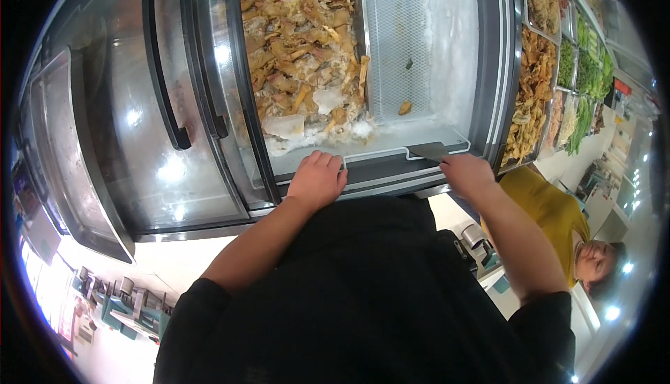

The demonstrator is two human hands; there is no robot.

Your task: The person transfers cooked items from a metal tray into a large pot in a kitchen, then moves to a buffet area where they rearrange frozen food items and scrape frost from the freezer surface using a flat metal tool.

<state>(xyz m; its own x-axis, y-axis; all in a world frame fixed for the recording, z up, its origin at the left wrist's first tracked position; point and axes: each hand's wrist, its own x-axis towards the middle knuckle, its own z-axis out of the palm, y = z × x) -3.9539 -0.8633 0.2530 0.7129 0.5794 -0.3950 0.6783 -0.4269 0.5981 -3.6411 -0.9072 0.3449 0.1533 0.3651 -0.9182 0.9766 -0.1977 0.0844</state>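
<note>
My right hand (468,174) grips a flat grey metal scraper (428,151) at the front right of an open chest freezer; its grip is hidden in the fist. Its blade points left over the white wire handle (374,155) along the front. My left hand (316,179) curls over the freezer's front rim (392,179), by the left end of that wire. Inside, frosty pieces of poultry with bones (303,44) fill the left side, with slabs of ice (285,126) on the near pieces. To the right a white mesh basket (398,28) stands beside a frosted wall (453,33).
A sliding glass lid (131,174) with a black handle (159,70) covers the left part, and a metal tray (60,122) rests on it. Trays of fried food (531,86) and greens (594,49) line the right. A person in a yellow top (544,206) is close on my right.
</note>
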